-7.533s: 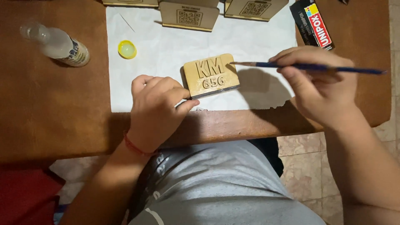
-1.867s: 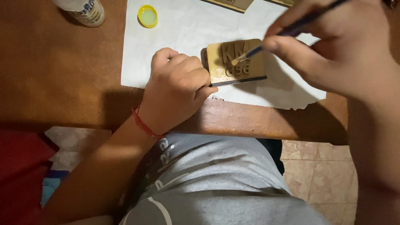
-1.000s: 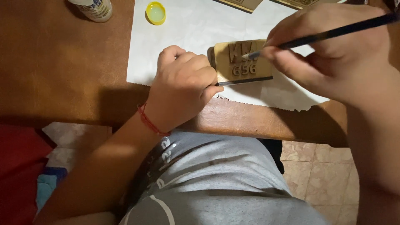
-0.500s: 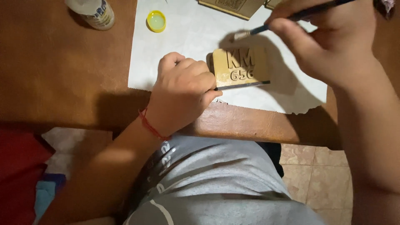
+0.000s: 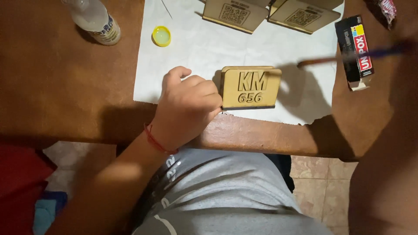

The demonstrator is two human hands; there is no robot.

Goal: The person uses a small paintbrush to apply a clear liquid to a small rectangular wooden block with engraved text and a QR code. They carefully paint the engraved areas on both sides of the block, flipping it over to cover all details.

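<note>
A small wooden plaque (image 5: pixel 251 87) with cut-out characters stands tilted on a white paper sheet (image 5: pixel 196 52) near the table's front edge. My left hand (image 5: pixel 187 106) curls around its left end and steadies it. A thin blue-handled paintbrush (image 5: pixel 348 55) hovers, blurred, above the paper to the plaque's right, bristles pointing left and clear of the wood. My right hand holds its far end at the right edge of the frame, where only my dark, blurred arm (image 5: pixel 387 143) shows.
Two more wooden plaques (image 5: pixel 235 14) (image 5: pixel 305 16) lie at the back of the paper. A yellow cap (image 5: pixel 161 35) and an open plastic glue bottle (image 5: pixel 93 19) sit at the back left. A small black carton (image 5: pixel 355 50) lies on the brown table (image 5: pixel 65 87) at right.
The brush has lifted off the plaque's face and swung away to the right. My left hand keeps its grip on the plaque. The camera view has shifted slightly.
</note>
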